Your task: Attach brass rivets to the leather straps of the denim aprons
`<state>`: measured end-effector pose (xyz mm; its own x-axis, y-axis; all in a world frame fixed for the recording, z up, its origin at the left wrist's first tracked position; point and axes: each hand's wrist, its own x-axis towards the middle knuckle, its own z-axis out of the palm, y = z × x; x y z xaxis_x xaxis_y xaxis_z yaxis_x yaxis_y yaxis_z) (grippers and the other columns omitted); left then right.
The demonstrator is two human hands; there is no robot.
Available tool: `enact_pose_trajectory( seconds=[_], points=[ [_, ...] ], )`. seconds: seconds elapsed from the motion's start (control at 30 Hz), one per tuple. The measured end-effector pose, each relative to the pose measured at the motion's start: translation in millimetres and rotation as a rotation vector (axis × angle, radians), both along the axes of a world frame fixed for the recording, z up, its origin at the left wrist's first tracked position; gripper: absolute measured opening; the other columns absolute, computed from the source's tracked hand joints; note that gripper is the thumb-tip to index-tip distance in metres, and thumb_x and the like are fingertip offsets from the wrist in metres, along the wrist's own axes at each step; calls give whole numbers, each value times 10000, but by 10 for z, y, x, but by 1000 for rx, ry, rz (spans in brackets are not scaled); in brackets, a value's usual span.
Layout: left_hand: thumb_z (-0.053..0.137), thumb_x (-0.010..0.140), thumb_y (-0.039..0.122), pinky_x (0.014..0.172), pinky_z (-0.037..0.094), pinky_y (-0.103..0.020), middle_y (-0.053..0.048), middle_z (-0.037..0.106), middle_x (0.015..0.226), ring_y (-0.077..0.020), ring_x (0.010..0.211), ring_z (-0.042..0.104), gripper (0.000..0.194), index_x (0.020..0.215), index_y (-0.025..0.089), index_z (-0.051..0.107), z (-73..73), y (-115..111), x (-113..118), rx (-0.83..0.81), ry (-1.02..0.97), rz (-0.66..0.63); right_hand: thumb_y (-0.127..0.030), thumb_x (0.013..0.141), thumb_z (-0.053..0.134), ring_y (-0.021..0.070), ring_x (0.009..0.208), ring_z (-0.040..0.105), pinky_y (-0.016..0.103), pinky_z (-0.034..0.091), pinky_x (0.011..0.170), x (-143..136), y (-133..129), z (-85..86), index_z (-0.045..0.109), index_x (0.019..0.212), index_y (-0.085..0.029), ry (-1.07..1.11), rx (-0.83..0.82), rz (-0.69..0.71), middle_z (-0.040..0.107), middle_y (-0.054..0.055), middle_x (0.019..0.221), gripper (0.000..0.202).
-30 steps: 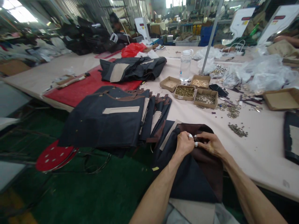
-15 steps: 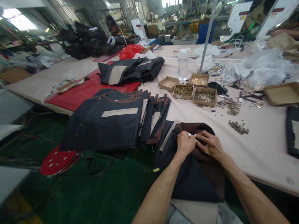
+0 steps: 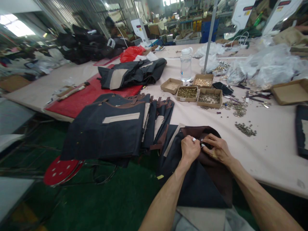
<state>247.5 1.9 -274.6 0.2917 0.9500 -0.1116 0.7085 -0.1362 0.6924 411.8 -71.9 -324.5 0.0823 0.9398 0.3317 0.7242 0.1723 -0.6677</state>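
Dark cloth with a brown lining [image 3: 192,186] hangs over the table's front edge. My left hand [image 3: 190,148] is closed on a fold of it. Close by on the right, my right hand [image 3: 216,148] pinches at the same fold, its fingertips nearly meeting those of the left. White wraps show on some fingertips. Anything small between the fingertips is too hidden to tell. A pile of dark cloth pieces [image 3: 108,128] with beige strips lies left of my hands.
Small boxes of metal parts [image 3: 187,93] stand beyond my hands, near a clear bottle [image 3: 186,65]. Loose rings [image 3: 245,129] lie to the right. A metal pole [image 3: 210,37] rises behind. A red stool [image 3: 60,170] stands at the lower left. A person sits far back.
The fingers of my right hand have shifted slightly at the fold, and a dark spot shows between the fingertips. The whole view has moved a little.
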Motion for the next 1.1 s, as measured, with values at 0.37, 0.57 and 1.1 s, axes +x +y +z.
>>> enact_pose_trajectory(
  seconds=[0.37,0.57,1.1],
  points=[
    [486,795,5,974,507,-325,-78,571,1207,-203,1084,579,472,1203,204,612,50,-183,-439,306,-45,-361,-349,806,688,254,957,662,347,502,808,31,-13,-26,809,1067,-306,-198,-72,-25,703,68,1093,291],
    [579,858,132,829,545,-327,-60,538,1117,-216,1027,548,193,997,228,674,84,-123,-325,296,152,-361,-360,817,690,245,948,664,342,496,796,84,16,-33,813,1045,-315,-128,-134,9,717,49,1077,263],
    [617,784,155,888,555,-362,-131,571,1107,-264,1053,607,182,960,149,662,109,33,-127,162,351,-296,-305,755,655,142,536,518,259,314,526,14,266,220,790,812,-222,62,-534,-119,668,-1,621,169]
  ],
)
